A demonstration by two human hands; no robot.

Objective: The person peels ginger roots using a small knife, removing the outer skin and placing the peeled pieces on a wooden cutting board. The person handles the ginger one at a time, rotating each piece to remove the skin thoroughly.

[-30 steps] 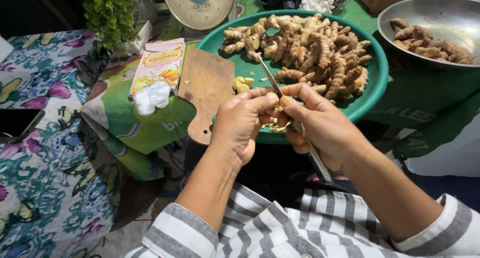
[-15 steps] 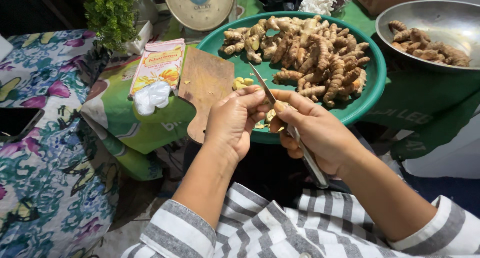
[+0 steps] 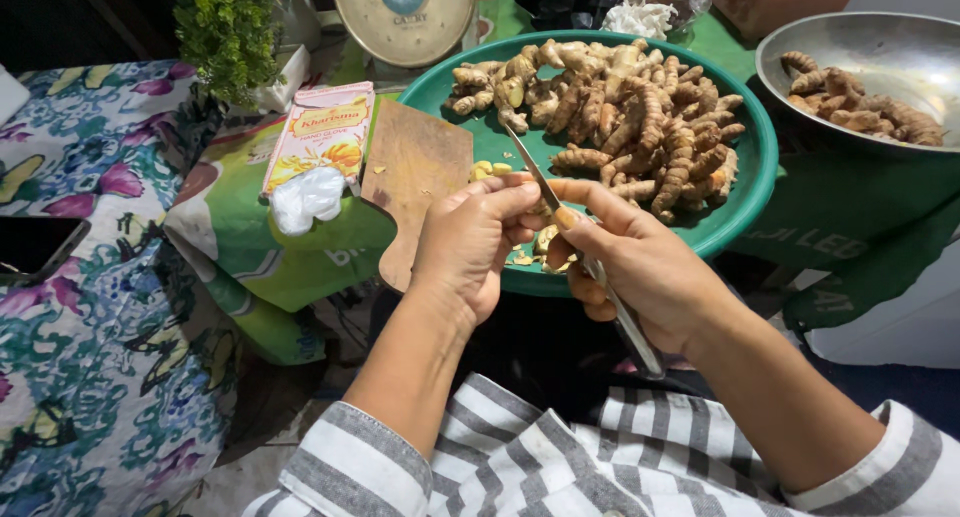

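Left hand (image 3: 470,242) pinches a small root piece (image 3: 546,239) just above the green basin's (image 3: 745,192) near rim. Right hand (image 3: 640,267) grips a knife (image 3: 585,257), blade against that piece. Unpeeled roots (image 3: 620,117) heaped inside the basin.

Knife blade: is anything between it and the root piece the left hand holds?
Nothing visible. The knife in the right hand meets the root piece pinched in the left hand over the green tray.

hands: left hand (image 3: 470,245) and right hand (image 3: 640,267) lower, nearer body | knife (image 3: 585,262): blade tip lower over tray
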